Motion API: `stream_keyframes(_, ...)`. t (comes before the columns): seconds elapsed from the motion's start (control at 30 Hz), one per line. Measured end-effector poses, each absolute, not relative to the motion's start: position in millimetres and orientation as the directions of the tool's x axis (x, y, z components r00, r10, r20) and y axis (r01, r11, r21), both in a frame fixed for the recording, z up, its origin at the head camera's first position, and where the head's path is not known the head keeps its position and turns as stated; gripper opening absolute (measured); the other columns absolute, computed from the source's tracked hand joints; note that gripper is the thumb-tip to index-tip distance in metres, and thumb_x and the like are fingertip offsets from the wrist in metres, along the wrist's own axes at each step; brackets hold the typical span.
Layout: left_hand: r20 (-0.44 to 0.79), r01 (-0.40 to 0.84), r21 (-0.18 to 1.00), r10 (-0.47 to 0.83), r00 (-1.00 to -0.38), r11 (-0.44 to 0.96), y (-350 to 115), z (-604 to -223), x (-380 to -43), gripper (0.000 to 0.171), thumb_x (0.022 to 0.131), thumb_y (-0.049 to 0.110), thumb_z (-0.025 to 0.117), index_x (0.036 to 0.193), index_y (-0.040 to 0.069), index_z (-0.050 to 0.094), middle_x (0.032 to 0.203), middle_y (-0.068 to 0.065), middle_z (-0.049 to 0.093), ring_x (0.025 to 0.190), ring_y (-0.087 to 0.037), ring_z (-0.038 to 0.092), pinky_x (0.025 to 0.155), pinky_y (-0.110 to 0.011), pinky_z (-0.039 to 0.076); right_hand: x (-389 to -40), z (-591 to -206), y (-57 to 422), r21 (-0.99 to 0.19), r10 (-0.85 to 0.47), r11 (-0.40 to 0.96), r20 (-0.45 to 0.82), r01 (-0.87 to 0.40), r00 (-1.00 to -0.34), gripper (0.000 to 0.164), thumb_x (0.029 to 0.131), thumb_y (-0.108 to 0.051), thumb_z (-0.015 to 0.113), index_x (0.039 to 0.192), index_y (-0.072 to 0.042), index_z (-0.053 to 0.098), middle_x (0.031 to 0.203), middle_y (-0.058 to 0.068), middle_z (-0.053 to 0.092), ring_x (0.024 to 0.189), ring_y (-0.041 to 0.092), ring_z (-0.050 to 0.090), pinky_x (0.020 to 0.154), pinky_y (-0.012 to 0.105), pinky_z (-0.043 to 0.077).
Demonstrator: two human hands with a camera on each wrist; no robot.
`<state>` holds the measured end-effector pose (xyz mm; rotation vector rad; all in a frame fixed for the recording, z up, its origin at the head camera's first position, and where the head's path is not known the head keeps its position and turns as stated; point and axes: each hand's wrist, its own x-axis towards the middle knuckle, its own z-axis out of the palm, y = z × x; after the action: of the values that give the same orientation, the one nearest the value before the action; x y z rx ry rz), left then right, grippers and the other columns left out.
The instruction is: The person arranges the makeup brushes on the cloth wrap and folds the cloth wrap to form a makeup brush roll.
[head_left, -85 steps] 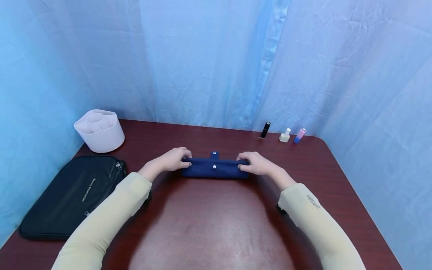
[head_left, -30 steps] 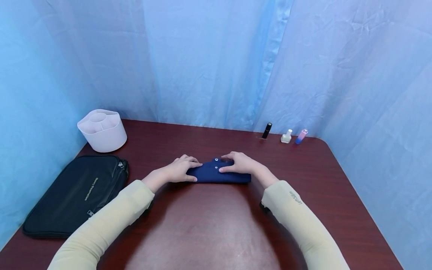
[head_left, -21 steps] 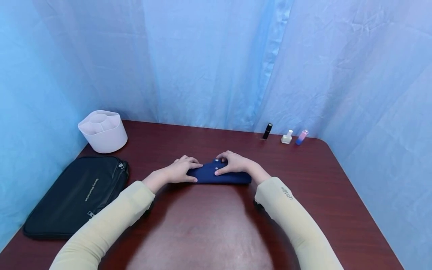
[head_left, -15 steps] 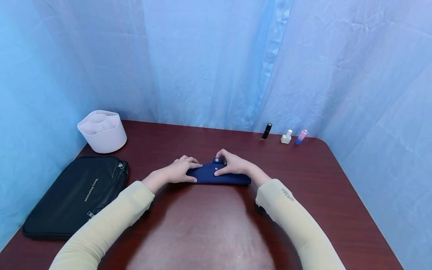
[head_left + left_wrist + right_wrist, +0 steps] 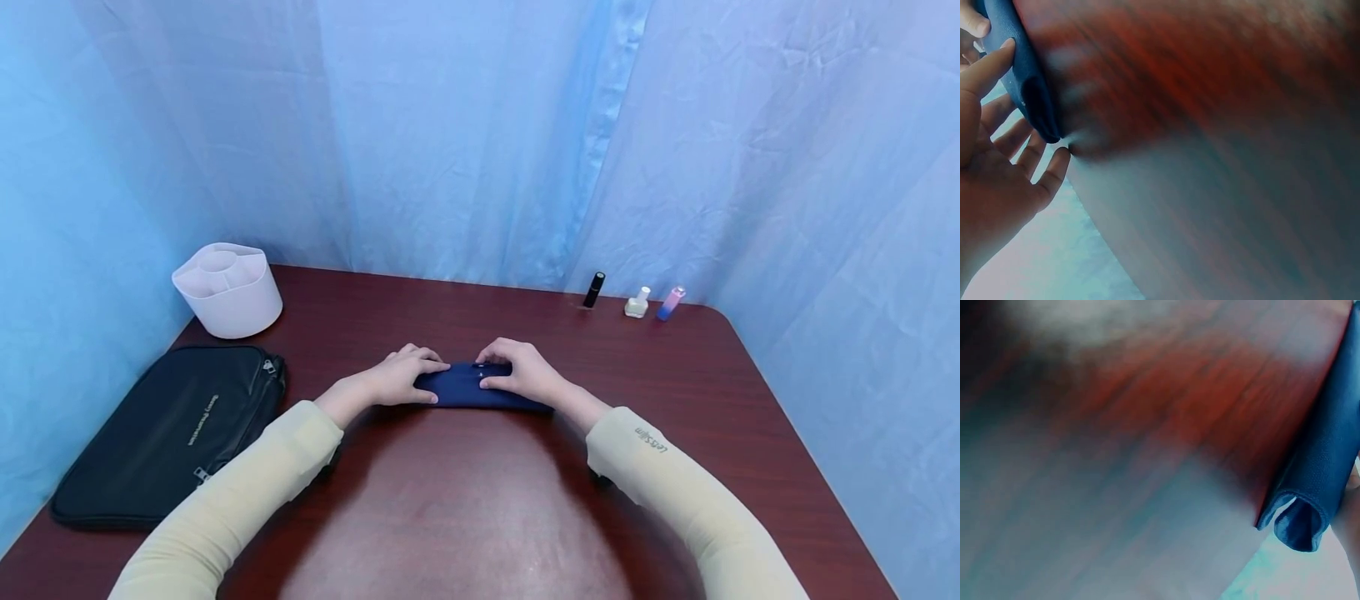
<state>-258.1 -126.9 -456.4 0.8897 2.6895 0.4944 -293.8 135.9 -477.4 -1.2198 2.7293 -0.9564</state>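
Note:
A navy blue rolled-up pouch [image 5: 459, 387] with snap buttons lies crosswise on the table. My left hand [image 5: 399, 379] holds its left end, thumb in front and fingers behind; the left wrist view shows those fingers spread beyond the roll [image 5: 1022, 75]. Near the middle, my right hand [image 5: 523, 375] pinches the pouch at its small snap tab [image 5: 480, 366], the thumb beside the lower snap and the index finger bent over the tab. Most of the tab is hidden. In the right wrist view, the roll's [image 5: 1316, 456] open end shows a curled layer inside.
A white divided organizer [image 5: 228, 296] stands at the back left, behind a flat black zip case [image 5: 172, 433]. Toward the back right stand a black tube [image 5: 594, 290], a white nail polish bottle [image 5: 637, 304] and a pink-blue bottle [image 5: 671, 303]. Blue curtains surround the table [image 5: 450, 500].
From gripping the pouch's right end, my right hand has moved inward to the tab. The tab, standing up earlier, is now folded down toward the front. My left hand has stayed on the left end lately.

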Motion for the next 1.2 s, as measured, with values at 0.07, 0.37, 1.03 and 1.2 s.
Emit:
stream_keyframes(0.07,-0.142,0.523,0.395,0.613,-0.777,0.755,-127.1,-457.0,-258.4,0.058,0.088,0.035,0.066,0.139,0.014,0.048,0.136,-0.009,0.046,0.124,-0.03,0.037,0.1,-0.051,0.033,-292.8,-478.3,135.6,-0.511,-0.684,0.491,0.275,-0.706,-0.675,0.026,0.081,-0.028,0.075,0.105,-0.019,0.066,0.101,-0.008,0.063,0.09,0.007,0.058,0.082,0.028,0.05)
stream_keyframes(0.37,-0.131,0.52,0.406,0.611,-0.78,0.751,-128.0,-457.2,-258.3,0.056,0.088,0.034,0.066,0.138,0.014,0.05,0.135,-0.009,0.047,0.123,-0.029,0.038,0.1,-0.051,0.033,-290.4,-479.6,134.1,-0.49,-0.691,0.459,0.328,-0.741,-0.644,0.017,0.087,-0.022,0.069,0.103,-0.016,0.069,0.101,-0.005,0.064,0.091,0.006,0.06,0.082,0.027,0.051)
stream_keyframes(1.03,-0.146,0.512,0.405,0.606,-0.782,0.758,-128.3,-454.4,-258.3,0.056,0.09,0.034,0.064,0.139,0.014,0.049,0.137,-0.01,0.047,0.123,-0.029,0.039,0.101,-0.05,0.033,-294.3,-477.7,131.8,-0.393,-0.762,0.461,0.285,-0.795,-0.582,0.005,0.092,-0.019,0.061,0.092,-0.014,0.063,0.105,0.0,0.058,0.09,0.01,0.056,0.079,0.027,0.05)
stream_keyframes(1.2,-0.153,0.495,0.425,0.599,-0.786,0.758,-128.1,-455.2,-258.6,0.055,0.09,0.034,0.063,0.139,0.014,0.048,0.137,-0.01,0.046,0.124,-0.029,0.038,0.102,-0.051,0.033,-297.3,-475.5,132.6,-0.423,-0.774,0.444,0.264,-0.79,-0.576,0.004,0.092,-0.017,0.06,0.092,-0.015,0.064,0.104,0.0,0.058,0.09,0.011,0.057,0.079,0.028,0.05)
